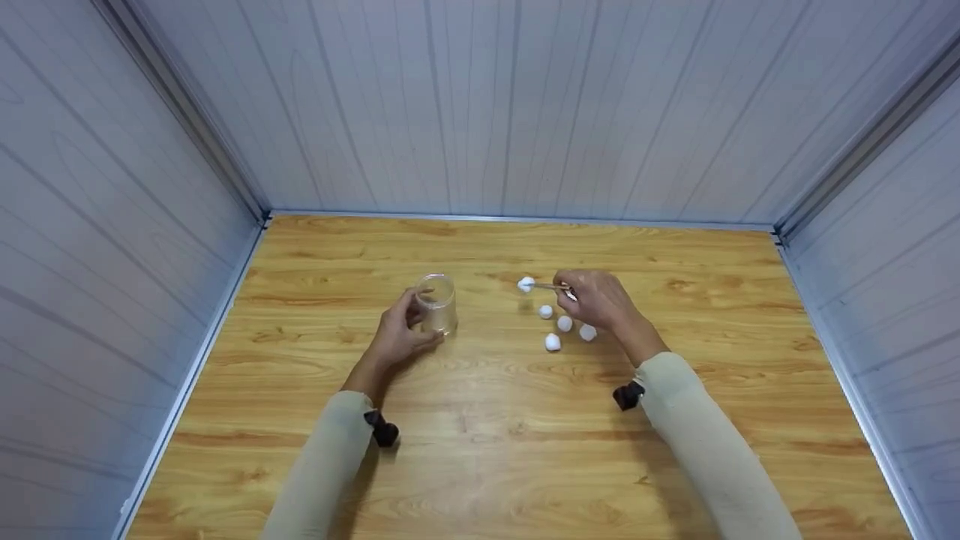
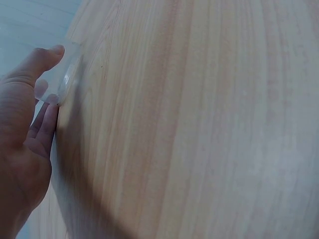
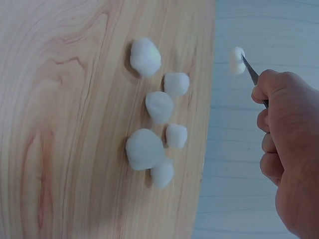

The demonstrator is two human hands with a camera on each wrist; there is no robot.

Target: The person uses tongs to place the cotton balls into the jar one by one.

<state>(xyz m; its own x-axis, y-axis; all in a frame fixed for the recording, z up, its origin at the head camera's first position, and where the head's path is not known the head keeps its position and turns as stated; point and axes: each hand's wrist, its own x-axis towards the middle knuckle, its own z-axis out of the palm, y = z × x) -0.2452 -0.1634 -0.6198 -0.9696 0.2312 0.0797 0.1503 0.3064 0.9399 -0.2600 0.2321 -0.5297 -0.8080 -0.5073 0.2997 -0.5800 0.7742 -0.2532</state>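
Observation:
My left hand holds a clear glass jar with its fingers and thumb around the side. The jar stands upright on the wooden table, its mouth facing up. In my right hand is a pair of tweezers, pointing left. A white cotton ball is pinched at the tweezers' tips, held above the table; the right wrist view also shows this held cotton ball. Below and near the right hand, several loose cotton balls lie in a cluster on the table.
The wooden table is bounded by pale panel walls, with the back wall beyond the hands and side walls at left and right. A metal strip runs along the table's back edge. Black wrist-worn devices sit at both sleeves.

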